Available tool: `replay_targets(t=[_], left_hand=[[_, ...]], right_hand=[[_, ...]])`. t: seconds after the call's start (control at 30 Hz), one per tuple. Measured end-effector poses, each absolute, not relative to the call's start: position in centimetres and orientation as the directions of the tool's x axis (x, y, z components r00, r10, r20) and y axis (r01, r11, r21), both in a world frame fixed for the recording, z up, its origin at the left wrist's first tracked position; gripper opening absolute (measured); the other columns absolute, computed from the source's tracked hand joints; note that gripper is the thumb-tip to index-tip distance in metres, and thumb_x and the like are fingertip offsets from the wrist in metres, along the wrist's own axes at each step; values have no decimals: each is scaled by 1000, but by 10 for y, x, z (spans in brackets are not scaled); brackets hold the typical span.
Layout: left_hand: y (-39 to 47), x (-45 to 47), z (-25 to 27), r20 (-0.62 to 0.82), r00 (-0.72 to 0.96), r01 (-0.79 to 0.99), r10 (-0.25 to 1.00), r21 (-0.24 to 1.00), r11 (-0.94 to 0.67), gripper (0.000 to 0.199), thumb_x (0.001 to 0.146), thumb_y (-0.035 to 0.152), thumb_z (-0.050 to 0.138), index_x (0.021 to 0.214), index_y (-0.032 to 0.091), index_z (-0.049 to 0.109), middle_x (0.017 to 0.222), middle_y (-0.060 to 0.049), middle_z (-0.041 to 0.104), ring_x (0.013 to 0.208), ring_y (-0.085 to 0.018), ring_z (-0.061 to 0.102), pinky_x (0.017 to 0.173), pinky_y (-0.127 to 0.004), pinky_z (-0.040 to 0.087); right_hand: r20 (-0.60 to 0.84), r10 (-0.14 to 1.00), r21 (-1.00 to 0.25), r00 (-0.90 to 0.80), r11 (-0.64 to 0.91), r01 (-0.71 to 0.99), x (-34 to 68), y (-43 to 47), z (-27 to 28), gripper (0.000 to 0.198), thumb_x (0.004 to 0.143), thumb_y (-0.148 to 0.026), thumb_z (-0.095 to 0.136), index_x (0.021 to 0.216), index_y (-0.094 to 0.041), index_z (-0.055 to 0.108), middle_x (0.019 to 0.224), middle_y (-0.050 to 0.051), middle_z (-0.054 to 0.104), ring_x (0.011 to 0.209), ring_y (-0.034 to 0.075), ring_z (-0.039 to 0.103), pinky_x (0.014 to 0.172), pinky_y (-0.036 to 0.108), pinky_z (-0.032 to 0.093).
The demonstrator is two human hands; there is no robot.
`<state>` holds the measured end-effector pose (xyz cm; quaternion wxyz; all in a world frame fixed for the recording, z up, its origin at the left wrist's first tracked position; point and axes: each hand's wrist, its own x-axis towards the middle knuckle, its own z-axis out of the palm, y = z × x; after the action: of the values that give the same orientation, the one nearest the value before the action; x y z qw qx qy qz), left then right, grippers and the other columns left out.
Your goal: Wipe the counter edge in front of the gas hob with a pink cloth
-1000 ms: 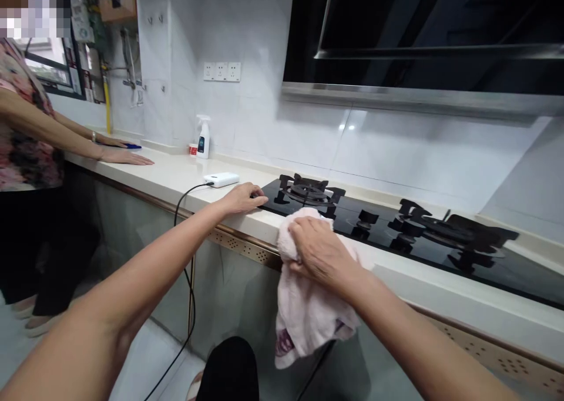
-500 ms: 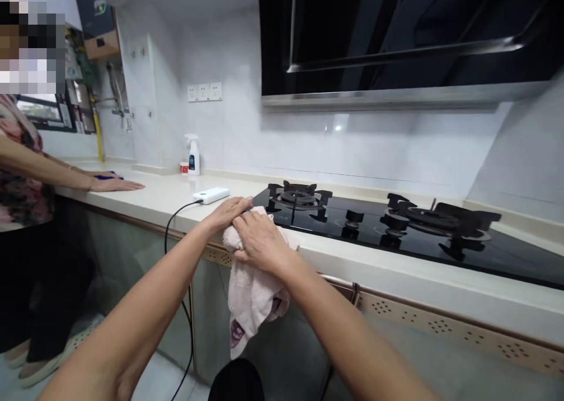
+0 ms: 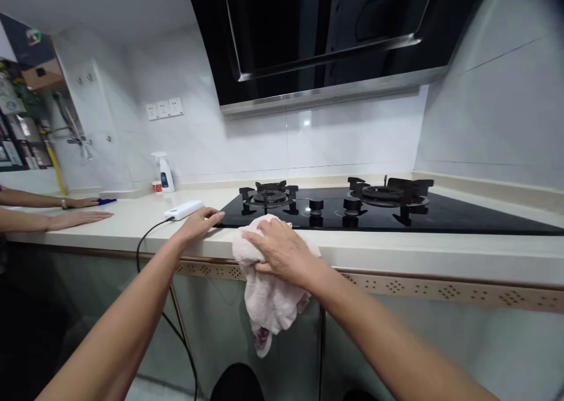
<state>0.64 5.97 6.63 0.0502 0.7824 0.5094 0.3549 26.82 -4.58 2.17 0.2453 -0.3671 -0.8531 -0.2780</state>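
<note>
My right hand presses a pale pink towel onto the front edge of the counter, its fingers bent over the cloth. The rest of the towel hangs down in front of the cabinet, a dark purple patch showing at its lower end. My left hand lies on the counter by the left front corner of the black glass gas hob, fingers stretched out and holding nothing. The towel and my left hand are apart.
A white power bank with a black cable lies left of my left hand. Farther back stands a white spray bottle beside a small red-and-white tub. At left, another person's hand rests on the counter. A range hood hangs above.
My right hand has slid the towel a little to the right along the counter edge, away from my left hand. The view has turned to the right.
</note>
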Motion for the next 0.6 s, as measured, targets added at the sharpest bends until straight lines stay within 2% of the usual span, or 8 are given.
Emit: replay_targets(t=[0.2, 0.37, 0.47, 0.6], left_hand=[[58, 7, 68, 513, 263, 786, 817, 377, -489, 58, 78, 70, 52, 99, 20, 73, 109, -9, 73, 104, -30, 65, 94, -38, 51], [62, 8, 67, 513, 279, 808, 811, 332, -488, 58, 76, 69, 52, 99, 21, 72, 111, -9, 71, 107, -30, 64, 96, -38, 49], [65, 7, 65, 504, 292, 818, 813, 309, -485, 56, 77, 68, 50, 100, 22, 72, 113, -9, 71, 110, -30, 62, 98, -38, 47], [70, 7, 62, 498, 323, 826, 805, 267, -497, 55, 78, 67, 50, 102, 22, 72, 115, -9, 68, 112, -31, 61, 100, -39, 47]], right_hand=[[629, 545, 271, -554, 514, 814, 340, -71, 17, 69, 81, -40, 76, 142, -25, 49, 125, 11, 55, 110, 30, 49, 92, 43, 41], [659, 595, 208, -459, 443, 872, 417, -96, 10, 53, 87, -40, 63, 136, -23, 50, 133, 12, 57, 115, 30, 52, 92, 44, 42], [700, 654, 75, -289, 335, 939, 473, -113, 3, 46, 90, -48, 54, 128, -21, 54, 124, 13, 62, 109, 32, 57, 89, 44, 44], [661, 738, -243, 135, 41, 969, 544, -135, 4, 40, 89, -50, 46, 114, -21, 57, 114, 18, 65, 99, 32, 60, 83, 44, 46]])
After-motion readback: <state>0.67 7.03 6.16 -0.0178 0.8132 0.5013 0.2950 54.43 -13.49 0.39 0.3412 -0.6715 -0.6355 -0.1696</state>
